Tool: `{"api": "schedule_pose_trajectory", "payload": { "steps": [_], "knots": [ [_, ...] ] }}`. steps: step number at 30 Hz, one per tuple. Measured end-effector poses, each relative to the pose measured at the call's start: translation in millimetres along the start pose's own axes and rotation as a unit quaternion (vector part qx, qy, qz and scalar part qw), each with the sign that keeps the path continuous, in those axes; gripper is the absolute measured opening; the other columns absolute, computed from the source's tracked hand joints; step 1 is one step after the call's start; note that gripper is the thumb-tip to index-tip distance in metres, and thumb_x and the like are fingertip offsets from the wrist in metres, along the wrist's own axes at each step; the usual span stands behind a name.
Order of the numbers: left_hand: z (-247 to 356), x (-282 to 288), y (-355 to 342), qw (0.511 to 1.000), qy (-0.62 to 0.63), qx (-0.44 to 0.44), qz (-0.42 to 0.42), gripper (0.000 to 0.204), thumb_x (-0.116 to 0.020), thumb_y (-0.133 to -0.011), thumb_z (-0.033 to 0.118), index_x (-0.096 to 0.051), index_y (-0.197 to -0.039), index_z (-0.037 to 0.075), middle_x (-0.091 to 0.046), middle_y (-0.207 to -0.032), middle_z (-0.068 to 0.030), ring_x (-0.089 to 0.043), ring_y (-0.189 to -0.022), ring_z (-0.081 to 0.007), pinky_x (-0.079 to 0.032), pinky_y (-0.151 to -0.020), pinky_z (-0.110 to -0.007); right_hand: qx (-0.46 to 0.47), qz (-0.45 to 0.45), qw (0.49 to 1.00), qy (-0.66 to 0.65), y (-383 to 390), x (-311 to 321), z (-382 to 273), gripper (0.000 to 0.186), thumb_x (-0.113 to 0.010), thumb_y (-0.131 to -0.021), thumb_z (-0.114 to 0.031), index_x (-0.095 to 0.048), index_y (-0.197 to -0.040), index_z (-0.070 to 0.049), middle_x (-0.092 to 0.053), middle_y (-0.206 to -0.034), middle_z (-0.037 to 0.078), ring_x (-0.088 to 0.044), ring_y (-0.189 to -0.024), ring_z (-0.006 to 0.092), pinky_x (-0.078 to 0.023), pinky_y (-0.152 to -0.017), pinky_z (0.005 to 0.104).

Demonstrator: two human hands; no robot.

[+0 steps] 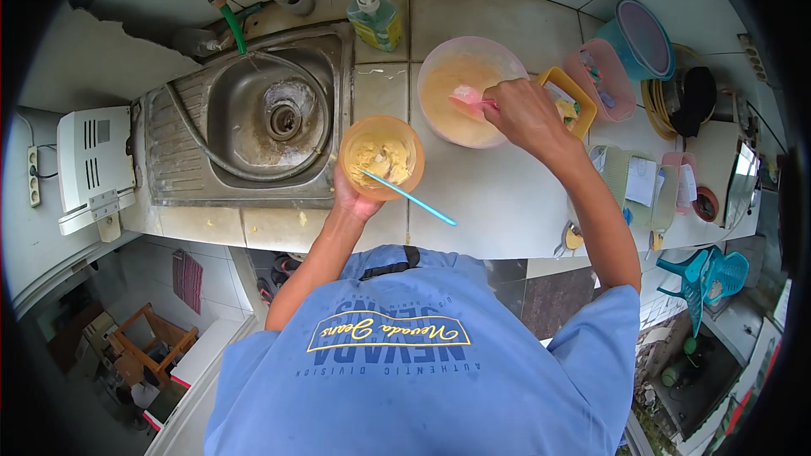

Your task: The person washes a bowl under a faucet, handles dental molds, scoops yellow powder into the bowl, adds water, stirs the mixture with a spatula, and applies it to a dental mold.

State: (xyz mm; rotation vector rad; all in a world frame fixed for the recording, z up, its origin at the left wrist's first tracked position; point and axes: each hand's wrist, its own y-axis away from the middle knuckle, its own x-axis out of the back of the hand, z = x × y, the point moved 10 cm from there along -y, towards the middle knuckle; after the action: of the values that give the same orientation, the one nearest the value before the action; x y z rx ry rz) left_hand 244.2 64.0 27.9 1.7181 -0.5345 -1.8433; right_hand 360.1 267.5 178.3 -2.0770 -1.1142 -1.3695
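While the left hand (353, 196) cups one orange cup (382, 156) of batter from below, fingers wrapped around its near side, a single blue stick (407, 197) leans out of it toward the right. Farther right, the right hand (522, 111) pinches one pink spatula (466, 98) inside one large pale bowl (467, 89) of batter on the tiled counter (490, 202).

Bare table (498, 202) lies open at six o'clock of the pink bowl (448, 118); the soap bottle (376, 16) blocks eleven, the yellow tub (574, 97) and pink container (608, 76) crowd three.
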Motion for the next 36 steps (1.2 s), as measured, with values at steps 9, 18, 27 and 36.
{"api": "schedule_pose_trajectory", "payload": {
  "steps": [9,18,27,36],
  "knots": [
    [-13.9,-15.1,-1.9,1.0,-0.003,0.021,-0.012,0.049,-0.043,-0.096,0.041,-0.051,-0.127,0.005,-0.057,-0.122,-0.0146,-0.057,-0.111,-0.0306,-0.048,-0.096,-0.048,0.001,-0.074,0.997,-0.009,5.6,-4.4,-9.6,0.019,-0.058,-0.078,-0.014,-0.062,-0.069,0.002,-0.055,-0.062,0.022,-0.054,-0.06,0.0389,-0.043,-0.059,0.0458],
    [-19.9,-28.1,1.1,0.998,0.034,0.04,-0.019,0.047,-0.039,-0.096,0.038,-0.049,-0.128,0.005,-0.055,-0.125,-0.0156,-0.056,-0.114,-0.0316,-0.047,-0.097,-0.05,-0.099,0.097,0.968,-0.208,55.3,40.9,2.9,0.017,-0.063,-0.085,-0.012,-0.07,-0.093,0.001,-0.052,-0.06,0.009,-0.043,-0.053,0.0171,-0.041,-0.055,0.0337],
    [-25.4,-50.2,12.0,0.998,0.004,0.055,-0.03,0.05,-0.04,-0.095,0.04,-0.048,-0.131,0.007,-0.052,-0.13,-0.0145,-0.052,-0.119,-0.031,-0.043,-0.102,-0.051,0.124,0.213,0.966,-0.08,104.0,32.1,-94.2,0.028,-0.073,-0.077,-0.006,-0.072,-0.105,-0.008,-0.051,-0.065,0.004,-0.047,-0.059,0.0173,-0.041,-0.055,0.0314],
    [-29.3,-52.4,9.8,0.992,0.065,0.074,-0.08,0.048,-0.039,-0.095,0.039,-0.05,-0.13,0.008,-0.053,-0.13,-0.0134,-0.053,-0.118,-0.0306,-0.044,-0.101,-0.05,0.031,0.223,0.966,-0.128,91.7,50.5,-58.5,0.023,-0.071,-0.081,-0.011,-0.071,-0.104,-0.007,-0.051,-0.064,0.005,-0.047,-0.06,0.019,-0.039,-0.054,0.0314]
  ]
}}
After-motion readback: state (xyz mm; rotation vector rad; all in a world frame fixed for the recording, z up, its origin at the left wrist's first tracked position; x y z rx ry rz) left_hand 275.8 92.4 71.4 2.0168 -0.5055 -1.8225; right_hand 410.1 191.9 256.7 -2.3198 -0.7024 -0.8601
